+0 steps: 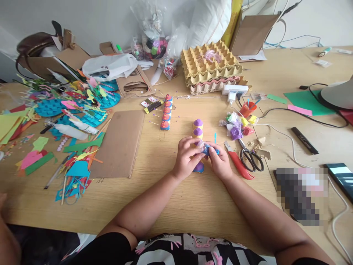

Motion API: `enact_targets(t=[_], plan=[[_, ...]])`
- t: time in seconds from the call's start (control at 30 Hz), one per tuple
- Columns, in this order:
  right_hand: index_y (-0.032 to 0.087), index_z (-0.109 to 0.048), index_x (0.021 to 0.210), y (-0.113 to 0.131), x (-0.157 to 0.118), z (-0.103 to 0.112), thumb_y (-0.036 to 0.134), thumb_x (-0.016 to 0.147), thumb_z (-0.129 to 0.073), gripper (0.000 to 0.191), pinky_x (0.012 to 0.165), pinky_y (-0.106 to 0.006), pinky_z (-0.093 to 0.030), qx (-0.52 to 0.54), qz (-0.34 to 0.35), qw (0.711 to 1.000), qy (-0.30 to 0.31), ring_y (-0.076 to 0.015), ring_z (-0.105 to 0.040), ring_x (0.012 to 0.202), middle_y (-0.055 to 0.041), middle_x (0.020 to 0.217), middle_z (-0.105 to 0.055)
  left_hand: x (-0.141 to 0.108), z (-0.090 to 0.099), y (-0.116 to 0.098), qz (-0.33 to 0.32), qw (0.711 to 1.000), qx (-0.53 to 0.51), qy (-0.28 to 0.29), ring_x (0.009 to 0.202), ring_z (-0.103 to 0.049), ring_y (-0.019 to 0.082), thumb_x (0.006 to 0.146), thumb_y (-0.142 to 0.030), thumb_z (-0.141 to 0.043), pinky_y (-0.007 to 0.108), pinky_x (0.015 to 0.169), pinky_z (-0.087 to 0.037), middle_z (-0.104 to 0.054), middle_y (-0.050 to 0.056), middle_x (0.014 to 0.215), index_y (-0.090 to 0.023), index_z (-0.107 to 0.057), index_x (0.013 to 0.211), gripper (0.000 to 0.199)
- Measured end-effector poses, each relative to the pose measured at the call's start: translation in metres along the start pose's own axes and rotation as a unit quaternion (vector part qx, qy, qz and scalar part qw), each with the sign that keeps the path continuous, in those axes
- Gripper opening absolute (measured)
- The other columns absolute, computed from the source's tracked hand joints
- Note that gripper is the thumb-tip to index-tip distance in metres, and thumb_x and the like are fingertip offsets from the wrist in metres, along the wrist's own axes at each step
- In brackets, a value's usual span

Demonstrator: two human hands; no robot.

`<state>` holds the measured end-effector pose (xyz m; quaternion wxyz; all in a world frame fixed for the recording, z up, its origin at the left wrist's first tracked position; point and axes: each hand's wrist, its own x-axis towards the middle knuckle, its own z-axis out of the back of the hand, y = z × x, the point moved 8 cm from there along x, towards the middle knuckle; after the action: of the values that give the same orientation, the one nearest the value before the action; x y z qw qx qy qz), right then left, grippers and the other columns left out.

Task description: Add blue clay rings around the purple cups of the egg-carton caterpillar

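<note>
Both of my hands meet over the middle of the table, around a lump of blue clay (206,149) in a clear plastic wrapper. My left hand (187,154) pinches the wrapper side. My right hand (220,162) has its thumb and fingers closed on the blue clay. Under them lies an egg-carton strip (198,131) with purple-topped bumps and yellow sides; my hands hide its middle. To its left stands a finished-looking red and blue egg-carton caterpillar (166,112) with pins stuck in its sides. A small light-blue stick tool (215,137) lies just beyond my right hand.
A red utility knife (239,162) and black-handled scissors (251,158) lie close on my right. Behind them are clay packets (236,129) and an orange cup (247,109). A cardboard sheet (118,143) and paper scraps cover the left; egg trays (193,75) are stacked behind.
</note>
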<state>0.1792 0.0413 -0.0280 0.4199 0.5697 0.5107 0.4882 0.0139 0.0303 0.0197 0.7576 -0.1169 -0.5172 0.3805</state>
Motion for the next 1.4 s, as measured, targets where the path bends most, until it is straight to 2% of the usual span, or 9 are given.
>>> enact_targets(t=[0.1, 0.37, 0.5, 0.63, 0.73, 0.87, 1.07, 1.27, 1.4], plan=[[0.028, -0.086, 0.114, 0.002, 0.001, -0.002, 0.069, 0.093, -0.081, 0.046, 0.066, -0.034, -0.057, -0.002, -0.005, 1.000, 0.001, -0.0162, -0.061, 0.068, -0.0035, 0.098, -0.082, -0.002, -0.004, 0.000, 0.000, 1.000, 0.019, 0.020, 0.142, -0.062, 0.027, 0.107, -0.035, -0.074, 0.055, 0.124, -0.054, -0.079, 0.008, 0.141, -0.029, -0.086, 0.107, 0.013], [0.027, -0.082, 0.112, -0.001, 0.002, -0.001, 0.067, 0.086, -0.090, 0.048, 0.072, -0.035, -0.061, 0.023, -0.025, 0.998, -0.043, -0.0162, -0.064, 0.071, -0.0026, 0.097, -0.081, -0.001, 0.013, 0.000, 0.015, 0.997, 0.044, -0.065, 0.133, -0.069, 0.026, 0.106, -0.042, -0.075, 0.052, 0.122, -0.056, -0.080, 0.010, 0.131, -0.029, -0.080, 0.129, 0.027], [0.028, -0.077, 0.110, 0.002, 0.005, 0.005, 0.064, 0.082, -0.095, 0.049, 0.075, -0.034, -0.061, 0.046, -0.021, 0.997, -0.059, -0.0149, -0.066, 0.075, -0.0011, 0.103, -0.080, 0.004, 0.019, 0.002, 0.045, 0.995, 0.013, -0.083, 0.130, -0.070, 0.024, 0.111, -0.042, -0.067, 0.049, 0.122, -0.057, -0.079, 0.009, 0.123, -0.026, -0.082, 0.110, 0.021], [0.027, -0.072, 0.100, 0.004, 0.007, 0.002, 0.062, 0.078, -0.099, 0.049, 0.078, -0.033, -0.059, 0.039, -0.020, 0.999, -0.029, -0.0148, -0.065, 0.076, 0.0020, 0.092, -0.075, 0.004, 0.014, 0.010, 0.085, 0.994, -0.025, -0.066, 0.129, -0.070, 0.023, 0.115, -0.044, -0.058, 0.048, 0.122, -0.058, -0.079, 0.010, 0.122, -0.025, -0.083, 0.104, 0.034], [0.027, -0.072, 0.097, 0.001, 0.007, 0.001, 0.063, 0.079, -0.098, 0.049, 0.080, -0.033, -0.058, 0.039, -0.022, 0.999, -0.015, -0.0154, -0.066, 0.079, 0.0015, 0.093, -0.075, 0.000, 0.011, 0.019, 0.114, 0.990, -0.055, -0.061, 0.131, -0.070, 0.023, 0.116, -0.048, -0.054, 0.047, 0.121, -0.058, -0.080, 0.011, 0.122, -0.024, -0.083, 0.093, 0.044], [0.027, -0.075, 0.102, -0.004, 0.008, 0.002, 0.061, 0.080, -0.098, 0.046, 0.084, -0.033, -0.058, 0.055, -0.024, 0.998, -0.007, -0.0160, -0.069, 0.085, 0.0006, 0.100, -0.078, -0.003, 0.008, 0.028, 0.130, 0.986, -0.080, -0.064, 0.131, -0.068, 0.025, 0.111, -0.051, -0.065, 0.049, 0.122, -0.055, -0.080, 0.010, 0.120, -0.025, -0.081, 0.084, 0.041], [0.029, -0.075, 0.102, -0.004, 0.010, 0.004, 0.066, 0.086, -0.091, 0.043, 0.089, -0.038, -0.061, 0.064, -0.014, 0.998, -0.006, -0.0214, -0.073, 0.096, -0.0025, 0.106, -0.079, -0.006, -0.002, 0.043, 0.257, 0.948, -0.184, -0.030, 0.136, -0.067, 0.029, 0.105, -0.057, -0.070, 0.050, 0.124, -0.051, -0.077, 0.012, 0.131, -0.026, -0.088, 0.089, 0.039], [0.030, -0.076, 0.099, 0.007, 0.007, 0.001, 0.051, 0.091, -0.092, 0.028, 0.102, -0.042, -0.060, 0.021, 0.035, 0.999, 0.002, -0.0232, -0.075, 0.110, -0.0039, 0.111, -0.081, -0.003, -0.004, 0.036, 0.236, 0.950, -0.202, 0.012, 0.147, -0.056, 0.032, 0.102, -0.041, -0.070, 0.053, 0.134, -0.040, -0.077, 0.009, 0.135, -0.027, -0.086, 0.079, 0.031], [0.029, -0.074, 0.099, 0.015, 0.005, 0.000, 0.051, 0.091, -0.092, 0.029, 0.103, -0.044, -0.062, -0.010, 0.064, 0.998, -0.005, -0.0246, -0.076, 0.111, -0.0055, 0.110, -0.080, -0.005, -0.005, 0.040, 0.241, 0.950, -0.199, 0.000, 0.146, -0.056, 0.032, 0.101, -0.037, -0.071, 0.055, 0.134, -0.039, -0.078, 0.010, 0.131, -0.027, -0.082, 0.073, 0.032]])
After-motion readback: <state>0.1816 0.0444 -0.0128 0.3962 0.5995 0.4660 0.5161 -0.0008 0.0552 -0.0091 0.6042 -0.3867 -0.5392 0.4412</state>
